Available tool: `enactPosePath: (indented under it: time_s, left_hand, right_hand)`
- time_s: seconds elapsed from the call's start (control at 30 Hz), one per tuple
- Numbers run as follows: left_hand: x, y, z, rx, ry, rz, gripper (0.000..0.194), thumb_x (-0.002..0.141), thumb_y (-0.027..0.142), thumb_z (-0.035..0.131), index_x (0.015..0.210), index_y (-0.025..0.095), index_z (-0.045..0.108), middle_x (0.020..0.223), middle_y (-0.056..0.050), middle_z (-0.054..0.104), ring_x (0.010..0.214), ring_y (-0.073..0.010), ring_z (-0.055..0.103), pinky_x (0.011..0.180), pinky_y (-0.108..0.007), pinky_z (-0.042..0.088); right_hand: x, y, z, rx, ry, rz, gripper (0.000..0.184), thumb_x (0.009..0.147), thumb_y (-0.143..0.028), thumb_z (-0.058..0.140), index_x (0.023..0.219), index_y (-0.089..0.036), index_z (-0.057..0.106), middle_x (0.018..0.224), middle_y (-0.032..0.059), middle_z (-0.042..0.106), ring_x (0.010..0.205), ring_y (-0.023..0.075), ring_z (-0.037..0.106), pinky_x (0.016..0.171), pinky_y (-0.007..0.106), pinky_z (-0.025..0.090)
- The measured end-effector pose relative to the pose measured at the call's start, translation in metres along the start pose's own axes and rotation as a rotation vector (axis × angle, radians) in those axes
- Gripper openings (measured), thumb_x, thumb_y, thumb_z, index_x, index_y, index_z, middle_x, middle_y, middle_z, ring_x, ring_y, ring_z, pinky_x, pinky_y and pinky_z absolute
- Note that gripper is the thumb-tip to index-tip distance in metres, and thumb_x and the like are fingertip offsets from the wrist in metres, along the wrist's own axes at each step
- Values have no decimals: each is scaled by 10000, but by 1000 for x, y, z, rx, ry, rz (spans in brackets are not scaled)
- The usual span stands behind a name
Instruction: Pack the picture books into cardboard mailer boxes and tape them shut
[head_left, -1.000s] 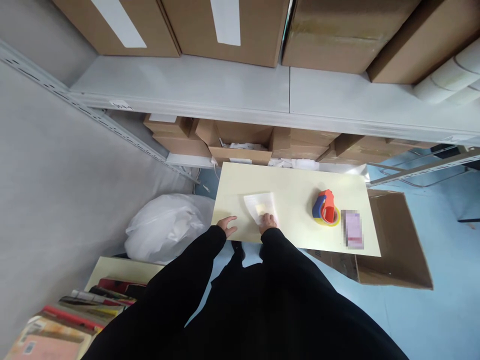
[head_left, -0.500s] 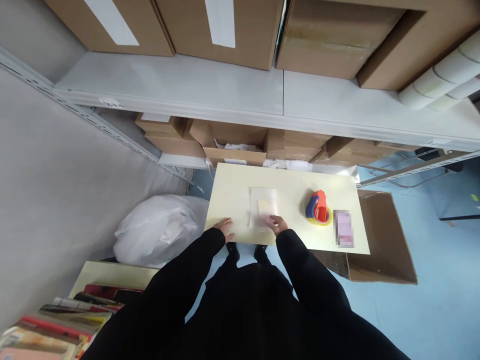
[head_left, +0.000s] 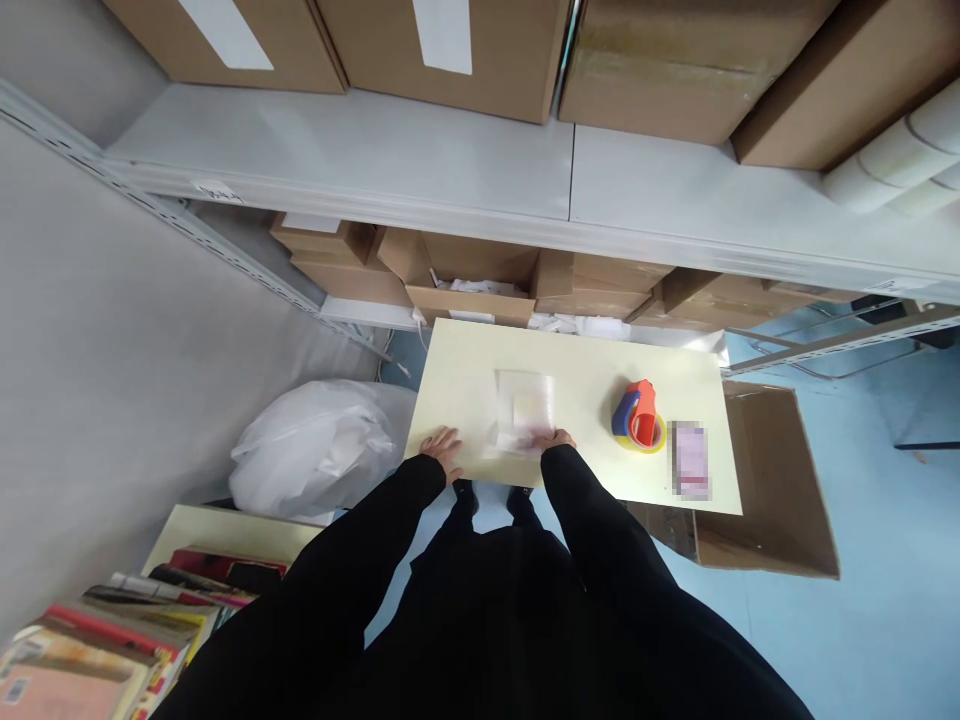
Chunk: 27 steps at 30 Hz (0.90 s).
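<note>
A translucent plastic sheet [head_left: 510, 428], maybe bubble wrap, lies on the small pale yellow table [head_left: 465, 360]. On or under it shows a small cream rectangle [head_left: 531, 411]; I cannot tell whether the plastic covers it. My right hand [head_left: 558, 440] is closed at the sheet's lower right corner, its fingertips partly hidden against the plastic. Left of the sheet, my left hand [head_left: 442, 448] rests on the table's front edge with fingers spread, holding nothing. An orange and blue tape dispenser [head_left: 637, 414] with a yellow-edged roll stands to the right.
A blurred-out pinkish pack [head_left: 690, 461] lies at the table's right side. Beside the table is an open cardboard box [head_left: 780, 480]. A shelf [head_left: 345, 150] with cartons rises behind. At left are a white plastic bag [head_left: 315, 450] and books [head_left: 112, 640].
My right hand has moved from over the cream rectangle to the sheet's lower right corner, leaving the rectangle more visible. My left hand stays at the table edge. The camera has shifted slightly.
</note>
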<state>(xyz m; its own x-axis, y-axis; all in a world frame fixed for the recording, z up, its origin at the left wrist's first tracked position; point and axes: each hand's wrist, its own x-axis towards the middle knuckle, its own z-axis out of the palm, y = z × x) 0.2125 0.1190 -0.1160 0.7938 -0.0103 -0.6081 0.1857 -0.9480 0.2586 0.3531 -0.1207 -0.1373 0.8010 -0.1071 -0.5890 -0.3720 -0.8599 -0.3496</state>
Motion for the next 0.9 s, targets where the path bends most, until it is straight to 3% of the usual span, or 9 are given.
enactPosePath:
  time_s: [0.13, 0.27, 0.37, 0.5, 0.63, 0.9]
  left_hand:
    - [9, 12, -5, -19, -27, 51, 586, 720, 412, 501, 1264, 225, 390, 1440, -57, 203, 1326, -253, 94, 1031, -477, 138]
    - [19, 35, -7, -62, 4, 123, 581, 713, 382, 522, 1254, 207, 401, 1427, -74, 234, 1324, -262, 104, 1025, -505, 119]
    - [21, 45, -6, -108, 2, 162, 566, 714, 376, 535, 1243, 213, 416, 1422, -68, 249, 1321, -259, 124, 1028, -508, 126]
    - [23, 43, -3, -229, -11, 152, 552, 719, 380, 547, 1234, 216, 435, 1412, -61, 277, 1313, -250, 170, 1035, -470, 185]
    - [33, 37, 3, -389, -39, 40, 498, 733, 288, 528, 1216, 186, 468, 1373, -67, 353, 1298, -215, 225, 1050, -395, 218]
    - [44, 32, 15, -470, 11, 10, 448, 779, 176, 362, 1206, 181, 496, 1334, -26, 415, 1277, -185, 276, 1057, -339, 242]
  right_hand:
    - [2, 16, -20, 44, 32, -24, 232, 601, -351, 550, 746, -170, 539, 634, 20, 562, 579, 163, 527, 527, 255, 409]
    - [-1, 32, -42, 45, 122, -73, 226, 643, -326, 482, 812, -180, 517, 669, 6, 547, 618, 153, 516, 581, 247, 415]
    - [-8, 32, -46, 31, 223, -177, 238, 664, -291, 448, 869, -182, 502, 713, 15, 548, 651, 155, 505, 636, 254, 417]
    - [-26, 11, -33, -38, 203, -317, 232, 681, -225, 424, 903, -191, 482, 819, 39, 550, 695, 163, 505, 633, 254, 405]
    - [-44, -14, -7, -129, 101, -429, 262, 686, -165, 430, 939, -222, 460, 993, 38, 518, 719, 159, 521, 633, 263, 390]
    - [-52, -47, 34, -350, -92, -503, 302, 691, -158, 496, 981, -216, 433, 956, 36, 491, 714, 167, 550, 608, 275, 387]
